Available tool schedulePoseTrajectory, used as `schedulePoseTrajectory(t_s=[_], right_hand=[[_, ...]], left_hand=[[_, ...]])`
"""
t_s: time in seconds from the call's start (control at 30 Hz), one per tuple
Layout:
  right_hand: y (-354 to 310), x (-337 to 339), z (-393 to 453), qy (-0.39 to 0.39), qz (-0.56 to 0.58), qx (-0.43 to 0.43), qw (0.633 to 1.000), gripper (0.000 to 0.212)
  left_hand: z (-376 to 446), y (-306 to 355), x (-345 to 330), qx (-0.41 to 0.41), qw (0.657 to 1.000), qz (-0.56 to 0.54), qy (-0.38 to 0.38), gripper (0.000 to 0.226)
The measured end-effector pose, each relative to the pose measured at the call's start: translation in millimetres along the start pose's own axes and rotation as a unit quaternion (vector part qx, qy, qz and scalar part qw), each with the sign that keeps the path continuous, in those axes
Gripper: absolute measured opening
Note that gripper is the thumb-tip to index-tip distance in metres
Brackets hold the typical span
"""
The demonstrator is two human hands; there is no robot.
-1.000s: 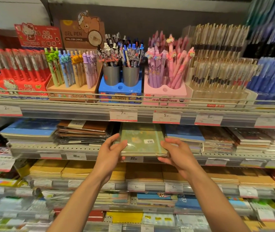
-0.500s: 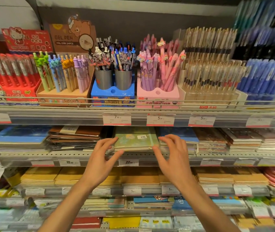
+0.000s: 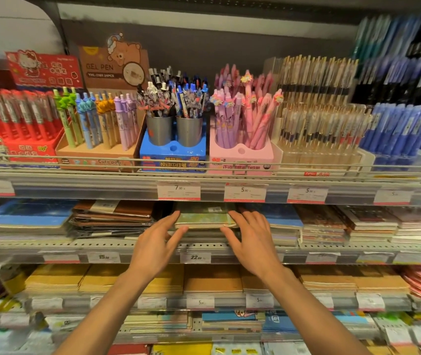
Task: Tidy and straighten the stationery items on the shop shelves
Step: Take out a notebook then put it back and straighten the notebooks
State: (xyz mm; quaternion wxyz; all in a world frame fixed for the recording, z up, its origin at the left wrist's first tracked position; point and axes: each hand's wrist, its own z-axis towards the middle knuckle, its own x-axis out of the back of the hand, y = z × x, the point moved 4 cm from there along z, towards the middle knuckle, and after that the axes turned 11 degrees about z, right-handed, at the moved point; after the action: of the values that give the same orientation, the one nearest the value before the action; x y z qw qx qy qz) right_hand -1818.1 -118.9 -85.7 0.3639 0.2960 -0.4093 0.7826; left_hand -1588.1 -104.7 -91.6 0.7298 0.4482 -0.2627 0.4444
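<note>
Shop shelf [image 3: 132,248]: both hands [image 3: 157,242] [image 3: 254,240], fingers straight, touch green notebook [image 3: 204,217] between brown [image 3: 113,213] and blue stacks [image 3: 278,216].

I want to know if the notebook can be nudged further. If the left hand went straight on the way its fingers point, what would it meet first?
Probably the green notebook: the left hand reaches its left front corner.

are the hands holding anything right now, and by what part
Nothing is gripped. Both the left hand and right hand are open, straight fingertips touching the front corners of the green notebook lying on its stack.
</note>
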Motion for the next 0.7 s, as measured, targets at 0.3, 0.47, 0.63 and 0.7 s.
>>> schedulePoseTrajectory(t_s=[0.3,0.47,0.63,0.7], right_hand=[[2.2,-7.5,18.1,-0.002,-0.009,-0.034,0.999,0.047],[6.1,-13.6,19.4,0.012,-0.010,-0.051,0.999,0.049],[7.1,-18.2,19.9,0.019,-0.007,-0.061,0.998,0.051],[6.3,-18.1,19.5,0.020,-0.010,-0.058,0.998,0.051]], left_hand=[[16.0,0.5,-7.5,0.010,1.000,0.010,0.001,0.062],[22.5,-3.1,-10.7,0.013,0.999,0.030,-0.002,0.052],[24.2,-3.0,-13.2,0.009,0.998,0.054,0.006,0.043],[24.0,-1.5,-13.6,0.009,0.998,0.061,0.008,0.042]])
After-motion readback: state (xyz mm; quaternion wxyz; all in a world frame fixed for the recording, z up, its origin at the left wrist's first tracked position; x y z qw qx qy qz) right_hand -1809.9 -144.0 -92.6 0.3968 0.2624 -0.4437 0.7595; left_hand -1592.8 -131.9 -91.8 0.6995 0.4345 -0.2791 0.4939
